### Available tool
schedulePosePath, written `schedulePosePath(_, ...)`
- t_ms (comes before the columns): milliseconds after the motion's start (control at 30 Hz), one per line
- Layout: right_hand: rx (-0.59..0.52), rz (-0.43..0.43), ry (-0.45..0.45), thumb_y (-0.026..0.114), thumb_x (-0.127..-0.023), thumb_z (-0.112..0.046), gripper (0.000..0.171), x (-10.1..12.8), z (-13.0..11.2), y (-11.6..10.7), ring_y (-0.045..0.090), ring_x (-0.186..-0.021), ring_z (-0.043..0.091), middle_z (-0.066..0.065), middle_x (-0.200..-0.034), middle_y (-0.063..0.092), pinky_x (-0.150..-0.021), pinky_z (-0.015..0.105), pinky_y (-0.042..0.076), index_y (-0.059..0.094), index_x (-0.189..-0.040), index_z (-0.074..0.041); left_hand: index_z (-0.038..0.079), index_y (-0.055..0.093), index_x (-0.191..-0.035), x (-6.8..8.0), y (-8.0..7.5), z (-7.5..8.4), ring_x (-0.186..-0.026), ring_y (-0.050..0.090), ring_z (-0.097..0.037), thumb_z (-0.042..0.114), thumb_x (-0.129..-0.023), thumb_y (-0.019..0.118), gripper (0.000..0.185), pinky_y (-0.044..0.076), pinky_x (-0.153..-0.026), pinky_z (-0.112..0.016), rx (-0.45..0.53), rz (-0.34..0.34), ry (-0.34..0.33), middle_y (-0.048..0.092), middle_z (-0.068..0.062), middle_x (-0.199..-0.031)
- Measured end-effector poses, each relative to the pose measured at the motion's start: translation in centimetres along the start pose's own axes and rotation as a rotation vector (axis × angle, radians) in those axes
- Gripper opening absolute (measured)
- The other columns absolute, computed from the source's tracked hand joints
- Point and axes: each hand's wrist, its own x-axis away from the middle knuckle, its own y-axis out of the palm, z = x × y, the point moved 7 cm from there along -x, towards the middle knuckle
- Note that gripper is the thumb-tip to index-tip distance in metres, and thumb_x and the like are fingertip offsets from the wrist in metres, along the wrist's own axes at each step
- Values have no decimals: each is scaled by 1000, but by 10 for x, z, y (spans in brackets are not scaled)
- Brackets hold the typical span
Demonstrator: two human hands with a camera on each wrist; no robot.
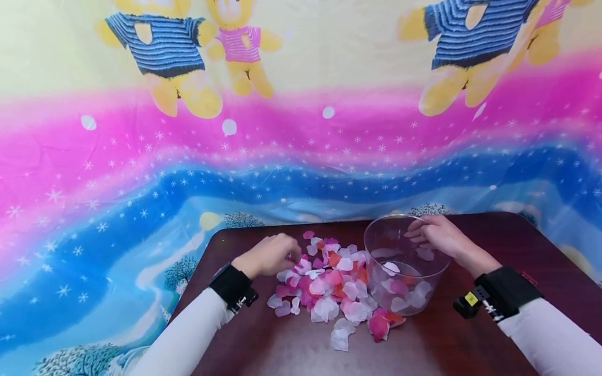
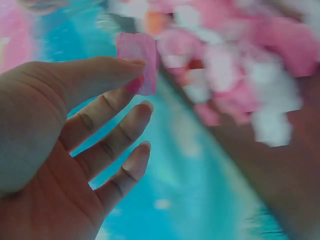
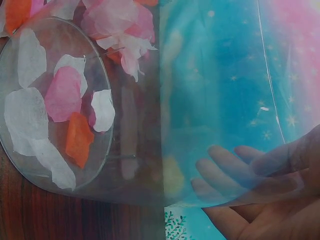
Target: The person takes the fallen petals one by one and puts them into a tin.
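Two hands are at work over a dark desk set against a bright printed cloth. The left hand hovers at the left edge of a heap of petals; in the left wrist view its thumb and forefinger pinch one pink petal by its lower edge, while the other three fingers stay loosely extended and apart, holding nothing. The right hand grips the far rim of a clear bowl, thumb outside and fingers hooked over the edge; the right wrist view shows those fingers through the transparent wall, lightly curled against its inner face. The bowl stands on the desk just right of the heap, touching it, and tips slightly toward the person. On its bottom lie a few petals, white, pink and orange, spread flat and well short of covering the base. The heap itself is a loose mix of white, pale pink, deep pink and orange-red petals, overlapping in the middle and thinning to single pieces toward the near edge. Both forearms wear white sleeves with black wrist straps.
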Motion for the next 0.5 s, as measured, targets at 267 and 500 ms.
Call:
schedulePosePath(267,11,-7,6,34,-100,-5,42,2,0,-4,63,-119,44,31,-131,62,-94,50,54,53,-133,13,19,78,-95,-36,-71,54,-82,63,-6,9,-91,76,11,52,-75,-22,7,128,145,71,8,-92)
schedulePosePath(500,-6,2,16,35,-101,-6,41,2,0,-1,64,-119,44,31,-132,62,-93,48,55,54,-133,12,18,79,-100,-69,-82,105,-83,60,-7,15,-97,72,9,48,-73,-20,20,136,255,67,8,-92)
